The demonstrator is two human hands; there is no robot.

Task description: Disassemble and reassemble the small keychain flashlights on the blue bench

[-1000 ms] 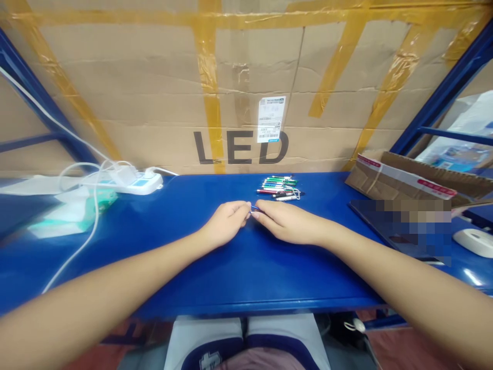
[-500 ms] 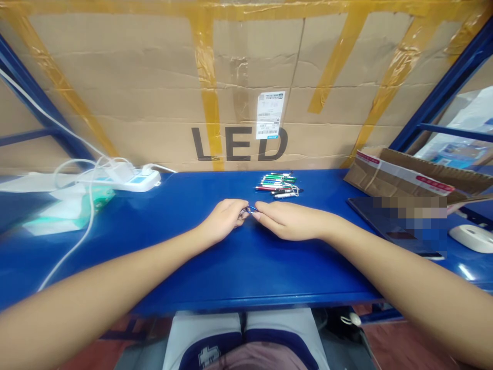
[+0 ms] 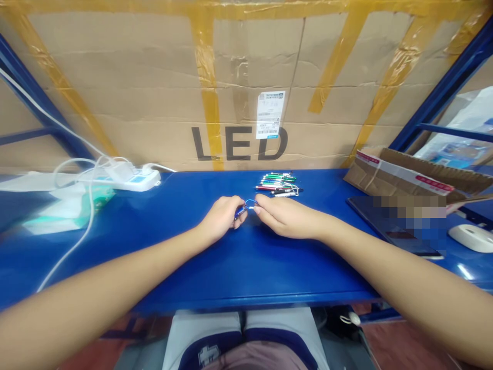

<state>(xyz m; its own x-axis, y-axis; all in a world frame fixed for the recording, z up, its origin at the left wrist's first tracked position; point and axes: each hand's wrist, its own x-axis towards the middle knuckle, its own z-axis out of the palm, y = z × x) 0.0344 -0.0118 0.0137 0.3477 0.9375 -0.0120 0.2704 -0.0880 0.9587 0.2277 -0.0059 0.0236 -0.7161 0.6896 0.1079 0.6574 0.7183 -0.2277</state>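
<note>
And there it is, out in the open: a thin, pale-blue loop [image 3: 249, 200] now arches between my fingertips, where half a second ago my hands showed only a small, dark, tangled glint. My left hand [image 3: 221, 216] is closed, thumb and fingers pinched around a small, shiny blue piece [image 3: 239, 211], and more of that blue shows now. My right hand [image 3: 287, 216] pinches the loop's right-hand edge between thumb and forefinger, a whitish bit lying right at the tips; whether that's part of the loop, I can't tell.

So the gap has widened a touch, and I'd judge the loop is spread rather than bunched, easier to see and work. Both ends of the handling stay over the glossy blue metal-looking tabletop [image 3: 215, 272], near its middle. Just beyond my knuckles, the heap of slim green, red, black and silvery pens [image 3: 275, 182] hasn't budged, a white looped strap [image 3: 296, 188] lying at its right end.
</note>
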